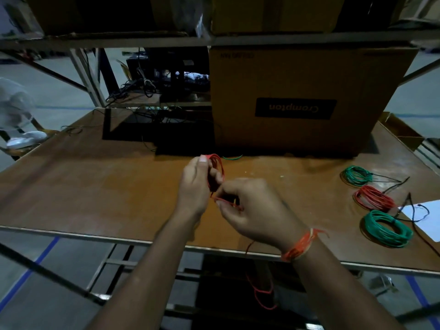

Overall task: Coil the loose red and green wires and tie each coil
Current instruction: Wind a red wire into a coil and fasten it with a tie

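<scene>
L hand (pixel 194 184) grips a small red wire coil (pixel 217 169), thumb on top, held above the surface (pixel 95 186). R hand (pixel 252 208), just right & below, pinches the red wire's loose strand (pixel 226 200); rest of it trails down under the surface edge. Beyond the hands: big cardboard box (pixel 309 96). Well right of R hand, 3 finished coils lie on the surface: far green coil (pixel 356 175), red coil (pixel 372 197), near green coil (pixel 387 228).
</scene>
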Tool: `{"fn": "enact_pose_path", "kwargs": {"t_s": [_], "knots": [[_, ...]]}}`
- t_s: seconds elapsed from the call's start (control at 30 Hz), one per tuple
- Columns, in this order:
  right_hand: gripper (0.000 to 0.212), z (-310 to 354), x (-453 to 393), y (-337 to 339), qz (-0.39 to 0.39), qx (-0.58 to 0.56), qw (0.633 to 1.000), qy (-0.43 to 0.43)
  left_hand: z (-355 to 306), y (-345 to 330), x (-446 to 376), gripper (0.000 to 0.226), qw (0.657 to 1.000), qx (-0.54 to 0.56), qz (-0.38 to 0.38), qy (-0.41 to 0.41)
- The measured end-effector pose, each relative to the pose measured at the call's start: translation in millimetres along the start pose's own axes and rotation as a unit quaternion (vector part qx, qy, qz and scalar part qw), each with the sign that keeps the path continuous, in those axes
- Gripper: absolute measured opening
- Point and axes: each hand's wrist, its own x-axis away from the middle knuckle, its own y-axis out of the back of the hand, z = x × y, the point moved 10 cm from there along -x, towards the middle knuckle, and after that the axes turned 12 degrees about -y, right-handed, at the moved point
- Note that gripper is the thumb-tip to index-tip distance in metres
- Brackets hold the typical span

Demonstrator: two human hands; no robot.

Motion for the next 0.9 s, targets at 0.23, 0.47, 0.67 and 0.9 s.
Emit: {"fn": "enact_pose_path", "kwargs": {"t_s": [0.23, 0.47, 0.67, 0.9], "knots": [[0.003, -18, -13, 34, -0.014, -0.125, 0.991, -0.033, -3, -2, 15, 0.038, 0.999, -0.020, 0.043, -0.024], [0.004, -43, -12, 47, -0.082, -0.287, 0.952, -0.072, 7, -6, 20, 0.029, 0.988, 0.129, 0.035, 0.073], [0.012, -68, -10, 21, -0.162, -0.240, 0.947, -0.139, 3, -28, 32, 0.046, 0.972, 0.195, 0.078, 0.110], [0.039, -68, -2, 3, -0.174, -0.261, 0.934, -0.173, 1, -43, 39, 0.042, 0.944, 0.287, 0.038, 0.158]]}}
